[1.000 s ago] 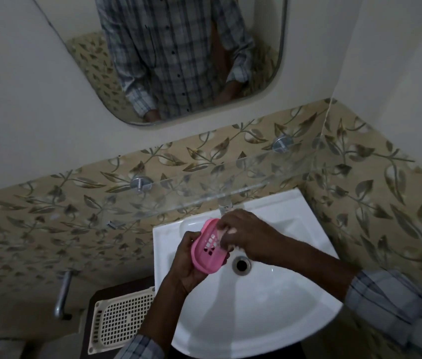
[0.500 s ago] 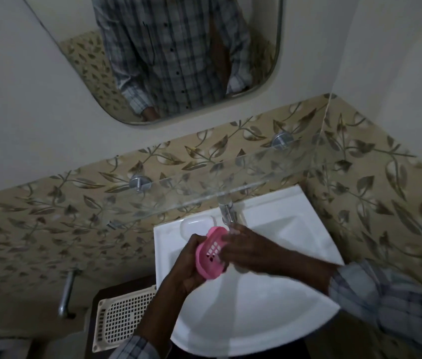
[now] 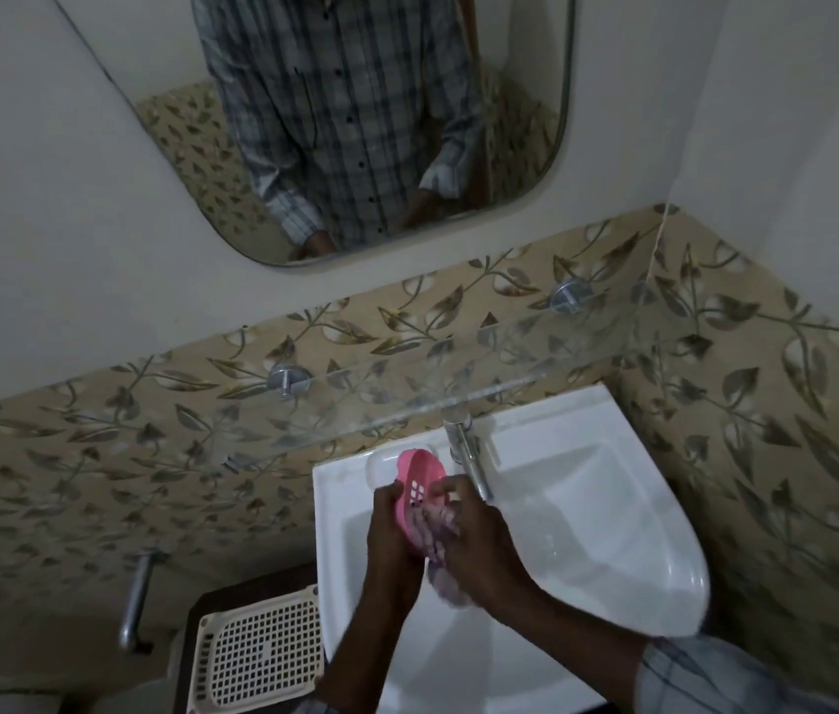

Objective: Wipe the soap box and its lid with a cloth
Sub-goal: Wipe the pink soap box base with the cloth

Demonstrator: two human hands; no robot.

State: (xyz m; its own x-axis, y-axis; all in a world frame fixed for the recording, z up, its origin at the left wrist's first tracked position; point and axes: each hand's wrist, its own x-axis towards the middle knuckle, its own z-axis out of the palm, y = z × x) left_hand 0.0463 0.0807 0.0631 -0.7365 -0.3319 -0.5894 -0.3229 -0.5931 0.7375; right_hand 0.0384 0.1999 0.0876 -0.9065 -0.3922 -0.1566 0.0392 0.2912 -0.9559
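Soap box: pink, slotted, tilted on edge over the basin, just left of the tap.

Left hand: fingers curled round the box from behind and below, holding it up.

Right hand: fingers bent, pressing a pale patterned cloth into the hollow of the box; a tail of cloth hangs below the hand.

Progress, as judged: wiping of one pink piece is under way, on its inner face. Whether this piece is the box or its lid cannot be told. No second pink piece is in view, so at least one part appears left to wipe, and the outer face of this one is not seen being wiped.

Surroundings:
- Glass shelf on two metal pegs, above the back rim of the basin.
- Mirror on the wall, showing a checked shirt.
- Leaf-patterned tiles behind and to the right.
- Cream perforated tray on a dark stand, left of the basin.
- Metal handle on the left wall.

Obstructions: the tap stands close beside the right hand, and the shelf hangs just above; both limit room to turn the box. Light is dim; fine detail of the cloth is unclear.
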